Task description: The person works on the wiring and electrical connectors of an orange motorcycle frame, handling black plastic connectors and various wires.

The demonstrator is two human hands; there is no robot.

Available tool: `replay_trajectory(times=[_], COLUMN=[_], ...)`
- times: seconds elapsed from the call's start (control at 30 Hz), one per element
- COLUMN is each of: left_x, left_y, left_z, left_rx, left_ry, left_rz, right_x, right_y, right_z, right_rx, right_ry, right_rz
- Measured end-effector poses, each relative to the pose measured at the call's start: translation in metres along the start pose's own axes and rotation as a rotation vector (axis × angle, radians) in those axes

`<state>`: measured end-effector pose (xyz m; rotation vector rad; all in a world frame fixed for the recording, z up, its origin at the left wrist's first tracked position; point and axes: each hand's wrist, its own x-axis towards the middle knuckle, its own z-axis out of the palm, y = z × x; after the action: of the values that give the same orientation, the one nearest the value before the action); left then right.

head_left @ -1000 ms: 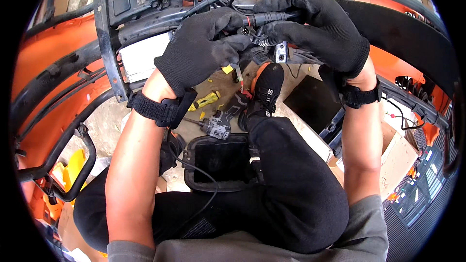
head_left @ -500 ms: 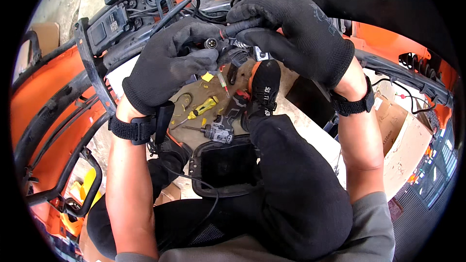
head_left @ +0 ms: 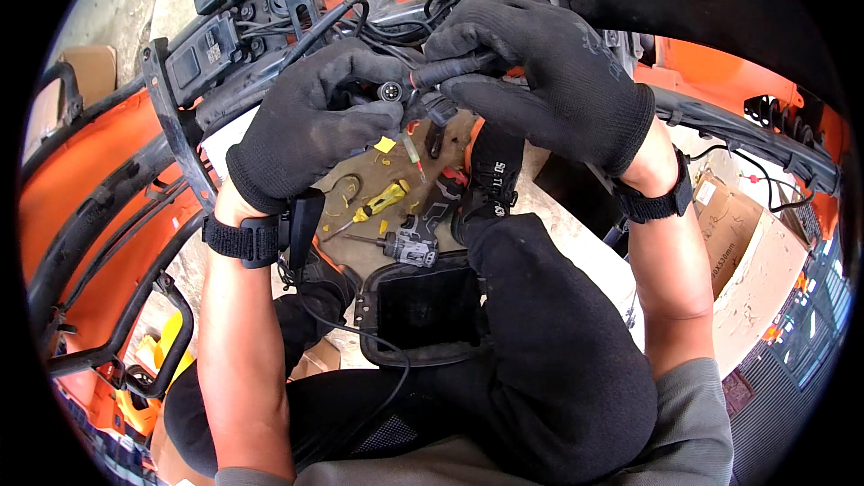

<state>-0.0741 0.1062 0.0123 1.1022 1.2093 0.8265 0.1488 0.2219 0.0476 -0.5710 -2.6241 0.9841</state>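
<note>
In a black glove, my left hand (head_left: 315, 112) is closed on a round black cable connector (head_left: 389, 92) whose pin face points toward me. Close on its right, my gloved right hand (head_left: 544, 81) pinches a second black cable connector (head_left: 441, 70), a slim barrel with a red ring at its tip. The two connector ends are near each other but apart. Just below the right fingers hangs another dark ribbed plug (head_left: 439, 108). Black cables (head_left: 396, 31) run behind both hands along the frame.
On the floor lie a yellow-handled screwdriver (head_left: 382, 202), a cordless drill (head_left: 409, 241) and yellow scraps. A black open bin (head_left: 382, 355) stands between my legs. Black frame tubes (head_left: 99, 193) and orange panels (head_left: 108, 243) surround me. A cardboard box (head_left: 756, 261) sits at right.
The right hand has shifted slightly, and its connector now shows more of its barrel. A silvery coiled piece beneath the right fingers is no longer visible. The left hand has barely moved.
</note>
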Motion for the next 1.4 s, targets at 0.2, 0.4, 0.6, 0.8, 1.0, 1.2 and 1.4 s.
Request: replay_trajectory(times=[0.2,0.4,0.6,0.8,1.0,1.2,1.4], left_x=[0.0,0.001,0.002,0.001,0.002,0.003,0.002], left_y=[0.001,0.002,0.001,-0.005,-0.005,-0.005,-0.002], left_z=[0.001,0.0,0.002,-0.006,-0.005,-0.008,-0.007], left_rx=[0.034,0.028,-0.022,-0.031,-0.033,-0.002,-0.012], left_ry=[0.019,-0.005,-0.014,-0.079,-0.081,-0.092,-0.087], left_rz=[-0.018,0.007,0.035,0.048,0.031,0.018,-0.002], right_x=[-0.002,-0.004,-0.011,-0.012,-0.016,-0.017,-0.017], right_y=[-0.004,-0.01,-0.007,-0.01,-0.009,-0.007,-0.01], right_z=[0.0,-0.004,0.003,0.001,0.003,0.004,0.003], right_rx=[-0.041,-0.067,-0.046,-0.023,-0.028,-0.078,-0.061], right_ry=[0.011,-0.041,0.045,0.011,0.032,0.012,-0.005], right_rz=[-0.025,0.007,-0.034,-0.043,-0.055,-0.044,-0.032])
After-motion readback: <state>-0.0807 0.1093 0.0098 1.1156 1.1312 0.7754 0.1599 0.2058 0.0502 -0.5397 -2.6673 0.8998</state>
